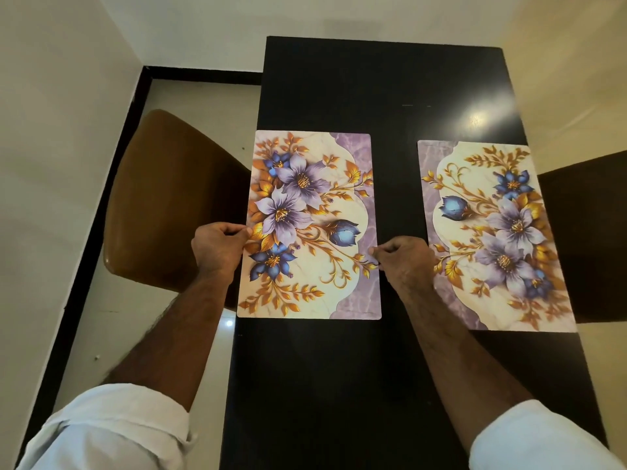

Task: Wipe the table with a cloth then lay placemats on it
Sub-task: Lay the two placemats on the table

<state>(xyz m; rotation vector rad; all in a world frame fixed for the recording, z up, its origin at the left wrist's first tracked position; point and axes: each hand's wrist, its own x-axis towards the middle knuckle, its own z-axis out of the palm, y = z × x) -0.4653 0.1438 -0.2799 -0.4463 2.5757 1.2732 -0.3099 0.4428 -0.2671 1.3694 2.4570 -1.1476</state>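
While both hands pinch it, the left placemat (310, 225) lies flat on the dark table (390, 86): left hand (217, 247) nips its left edge, right hand (405, 259) its right edge, fingers curled. Right placemat (497, 235) already lies near the far side (well apart). To finish well, square the edges with the table's side, match the gap, then let go. No brand or readable writing, floral print only. No cloth in view.

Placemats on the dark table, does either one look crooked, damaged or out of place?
Nothing stands out. The left placemat and right placemat both lie flat and square on the table, each along its own side edge, purple bands toward the middle. The left hand and right hand pinch the left placemat's sides.
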